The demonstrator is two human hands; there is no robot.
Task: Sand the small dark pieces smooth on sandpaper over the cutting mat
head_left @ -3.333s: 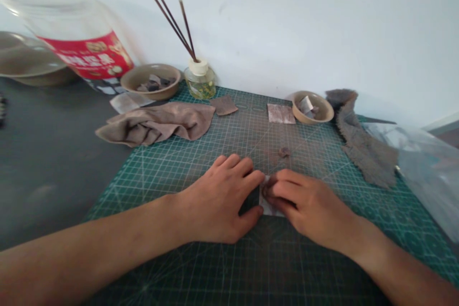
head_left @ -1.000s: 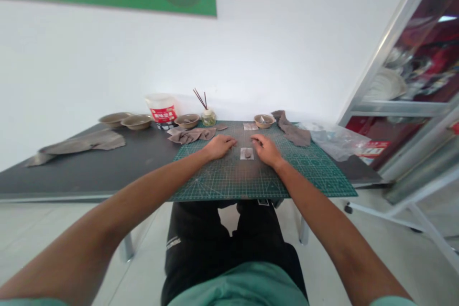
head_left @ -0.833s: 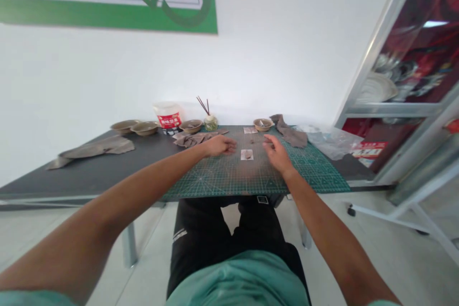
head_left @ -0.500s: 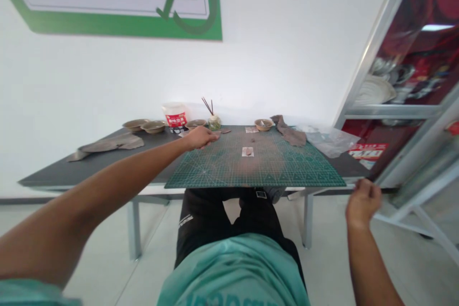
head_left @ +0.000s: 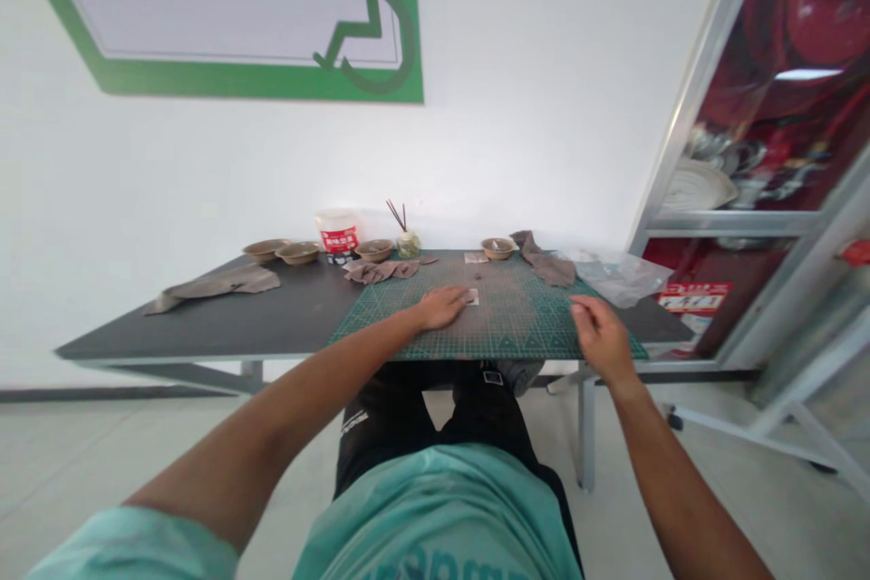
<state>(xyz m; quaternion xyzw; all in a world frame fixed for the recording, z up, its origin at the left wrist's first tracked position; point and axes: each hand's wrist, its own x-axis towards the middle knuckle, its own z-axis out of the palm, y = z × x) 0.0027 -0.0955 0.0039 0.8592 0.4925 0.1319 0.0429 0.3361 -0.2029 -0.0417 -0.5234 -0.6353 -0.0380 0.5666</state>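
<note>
My left hand (head_left: pixel 445 306) reaches over the green cutting mat (head_left: pixel 523 340), fingers stretched out low over it. Its fingertips cover part of a small pale square card (head_left: pixel 474 296); whether they press on it is hidden. Over the mat's right part, my right hand (head_left: pixel 602 335) is closed, thumb and fingers together; anything between them is too small to make out. Grey-brown, wrinkled cloth-like pieces (head_left: pixel 384 271) lie at the mat's far left corner. A dark speck (head_left: pixel 477 276) and another pale card (head_left: pixel 476 258) are beyond my left hand.
Along the wall stand shallow bowls (head_left: pixel 299 252), a white tub with a red label (head_left: pixel 338 236), a reed diffuser (head_left: pixel 408 243) and another bowl (head_left: pixel 498 247). Grey cloth-like strips lie left (head_left: pixel 224 284) and right (head_left: pixel 544 258). A clear plastic bag (head_left: pixel 615 276) covers the table's right side.
My left hand has moved right and nearer, from the wrinkled pieces to the pale card. My right hand has come from beyond the table's right edge to above the mat. The view has shifted slightly.
</note>
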